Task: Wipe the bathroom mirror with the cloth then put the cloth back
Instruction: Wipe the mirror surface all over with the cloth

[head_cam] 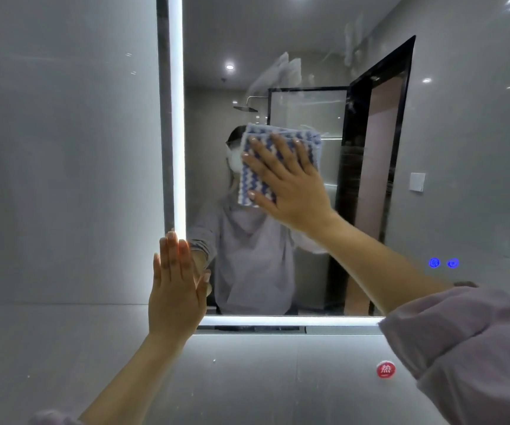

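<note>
The bathroom mirror (462,148) fills the wall ahead, framed by a lit white strip along its left and bottom edges. My right hand (290,188) presses a folded blue-and-white zigzag cloth (253,179) flat against the glass near the mirror's middle left, fingers spread over it. My left hand (177,289) lies flat and open against the mirror's lower left corner, fingers together and pointing up, holding nothing. Smeared streaks (281,72) show on the glass above the cloth.
Grey tiled wall (63,148) stands left of the mirror and below it. Two blue touch buttons (444,262) glow at the mirror's lower right. A red round sticker (385,369) sits on the tile below. The reflection shows a person, a shower screen and a dark door frame.
</note>
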Tool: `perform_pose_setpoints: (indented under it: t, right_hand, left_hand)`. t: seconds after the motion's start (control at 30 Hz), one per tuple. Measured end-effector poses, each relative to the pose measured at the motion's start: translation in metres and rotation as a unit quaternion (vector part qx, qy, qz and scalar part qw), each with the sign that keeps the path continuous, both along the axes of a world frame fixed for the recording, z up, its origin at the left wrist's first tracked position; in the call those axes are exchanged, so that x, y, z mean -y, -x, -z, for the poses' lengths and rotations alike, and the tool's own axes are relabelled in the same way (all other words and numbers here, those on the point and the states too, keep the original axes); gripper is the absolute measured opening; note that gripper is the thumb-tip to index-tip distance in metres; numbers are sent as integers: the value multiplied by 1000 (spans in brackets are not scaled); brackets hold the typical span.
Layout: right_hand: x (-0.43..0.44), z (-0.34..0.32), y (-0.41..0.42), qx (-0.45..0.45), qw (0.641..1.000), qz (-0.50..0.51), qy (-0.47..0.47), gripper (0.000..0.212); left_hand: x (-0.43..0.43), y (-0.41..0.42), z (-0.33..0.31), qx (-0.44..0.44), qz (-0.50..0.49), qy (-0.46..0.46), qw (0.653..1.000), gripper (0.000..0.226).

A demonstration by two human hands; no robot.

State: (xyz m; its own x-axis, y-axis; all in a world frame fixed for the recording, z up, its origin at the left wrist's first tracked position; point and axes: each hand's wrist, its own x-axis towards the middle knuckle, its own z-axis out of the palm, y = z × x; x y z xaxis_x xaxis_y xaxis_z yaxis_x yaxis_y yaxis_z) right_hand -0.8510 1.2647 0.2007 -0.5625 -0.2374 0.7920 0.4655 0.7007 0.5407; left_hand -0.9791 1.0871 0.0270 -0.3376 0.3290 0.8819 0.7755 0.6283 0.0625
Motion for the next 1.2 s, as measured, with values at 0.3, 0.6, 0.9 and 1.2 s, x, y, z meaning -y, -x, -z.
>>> perform_pose_setpoints:
  t: [0.3, 0.6, 0.9, 1.2]
  right_hand:
    - [-94, -2, -88, -80, 994, 60, 51, 66]
    - [-126, 20, -134, -132, 977, 61, 157, 68]
    - [-123, 18, -134, -131, 976, 55, 167, 69]
    - [-121, 18, -136, -125, 974, 56, 181, 76]
  left_hand:
    - [0, 1, 2, 26, 4, 23, 999, 72]
    - [3, -1, 2, 39, 11, 32, 999, 73]
    - [14, -11, -27, 36, -13, 30, 999, 86]
    - [-4, -13, -110, 3, 18, -7, 1000, 96]
